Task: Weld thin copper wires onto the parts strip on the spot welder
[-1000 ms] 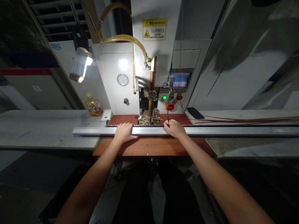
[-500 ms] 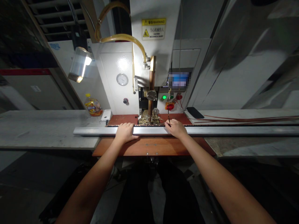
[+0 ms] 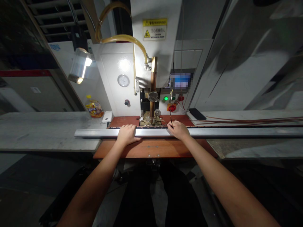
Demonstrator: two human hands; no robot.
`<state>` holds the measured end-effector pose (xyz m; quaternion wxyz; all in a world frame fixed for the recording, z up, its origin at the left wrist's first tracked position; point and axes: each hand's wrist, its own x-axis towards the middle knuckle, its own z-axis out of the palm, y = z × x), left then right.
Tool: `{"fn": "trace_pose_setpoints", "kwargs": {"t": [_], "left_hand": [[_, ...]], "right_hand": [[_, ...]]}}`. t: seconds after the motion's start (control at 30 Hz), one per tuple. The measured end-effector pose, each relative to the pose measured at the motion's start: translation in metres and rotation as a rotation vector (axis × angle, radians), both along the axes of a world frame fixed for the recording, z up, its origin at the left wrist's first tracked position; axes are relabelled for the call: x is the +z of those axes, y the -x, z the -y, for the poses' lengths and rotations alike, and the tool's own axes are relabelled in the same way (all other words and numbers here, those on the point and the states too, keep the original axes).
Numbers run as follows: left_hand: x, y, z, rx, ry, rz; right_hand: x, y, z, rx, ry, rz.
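A long silvery metal bar (image 3: 152,132) lies crosswise on the reddish-brown work board (image 3: 142,148). My left hand (image 3: 127,133) is wrapped over the bar, fingers on its far side and thumb on the near side. My right hand (image 3: 179,130) rests at the bar with its fingers pinched together at the far edge. A thin dark hanging strand (image 3: 171,108) comes down to these fingertips; whatever they pinch is too small to make out. Between my hands, just behind the bar, stands the brass-coloured vertical rod (image 3: 153,82) of the machine, its tip down at a small metal fixture (image 3: 146,120).
The white machine (image 3: 118,63) has a pressure gauge (image 3: 123,80) and a red rotary switch (image 3: 171,108). A lamp (image 3: 79,66) shines from the left. A bottle (image 3: 94,107) and white box (image 3: 107,117) stand left; a black phone (image 3: 197,114) and thin copper-coloured rods (image 3: 248,120) lie right.
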<state>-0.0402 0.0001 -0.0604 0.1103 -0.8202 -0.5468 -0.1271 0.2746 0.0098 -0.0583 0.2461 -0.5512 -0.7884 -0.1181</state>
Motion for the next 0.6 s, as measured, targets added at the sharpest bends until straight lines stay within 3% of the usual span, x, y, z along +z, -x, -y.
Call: {"fn": "trace_pose_setpoints", "kwargs": {"t": [0.6], "left_hand": [[0.0005,-0.0007,0.0008,0.001,-0.005,0.005]], "right_hand": [[0.0001,-0.0004,0.0002,-0.016,0.014,-0.024]]}}
